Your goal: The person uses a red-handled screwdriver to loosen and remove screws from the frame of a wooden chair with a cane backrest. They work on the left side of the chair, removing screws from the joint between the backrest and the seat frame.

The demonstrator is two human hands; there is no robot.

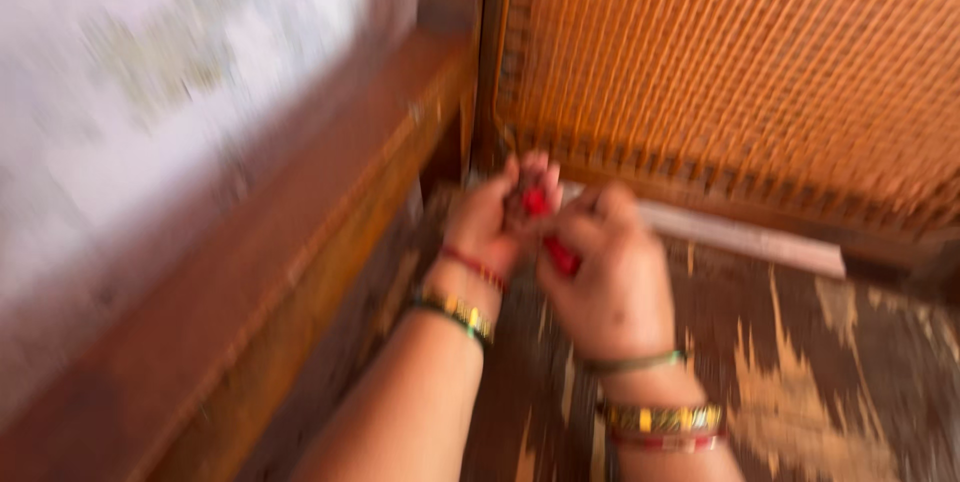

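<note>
The frame is blurred by motion. My left hand and my right hand meet in the middle, fingers curled around a small red object held between them; more red shows under my right palm. What the red thing is cannot be told. Both wrists carry green, gold and red bangles. The hands hover just below the lower edge of an orange woven panel.
A wooden frame rail runs diagonally on the left beside a pale wall. A light wooden bar lies along the panel's base. Beneath is a worn brown floor with pale patches.
</note>
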